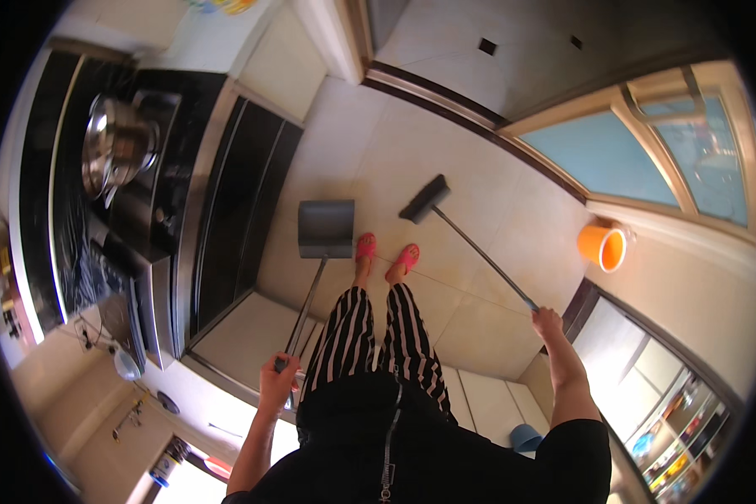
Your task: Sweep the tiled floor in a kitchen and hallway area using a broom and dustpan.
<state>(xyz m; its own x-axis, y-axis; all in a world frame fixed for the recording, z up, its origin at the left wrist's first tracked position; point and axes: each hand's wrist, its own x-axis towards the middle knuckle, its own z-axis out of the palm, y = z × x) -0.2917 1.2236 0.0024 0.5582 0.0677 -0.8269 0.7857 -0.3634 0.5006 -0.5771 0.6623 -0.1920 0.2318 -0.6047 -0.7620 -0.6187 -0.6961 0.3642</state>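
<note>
My left hand (pixel 278 380) grips the upper end of a long-handled grey dustpan (pixel 326 228). Its pan rests on the tiled floor just left of my pink slippers (pixel 406 259). Out to the right, my right hand (pixel 549 326) is closed around the top of a broom's metal handle (pixel 484 254). The dark broom head (pixel 425 199) is ahead of my feet, tilted across the floor tiles and apart from the dustpan. Whether the bristles touch the floor cannot be told. No debris can be made out in the pan.
Black-fronted cabinets (pixel 246 201) line the left side, with a steel pot (pixel 120 148) on the stove above. An orange bin (pixel 601 247) stands by the right wall. A raised threshold (pixel 441 97) crosses the doorway ahead, beside a glass-panelled door (pixel 605 157). Behind me sits a blue container (pixel 525 437).
</note>
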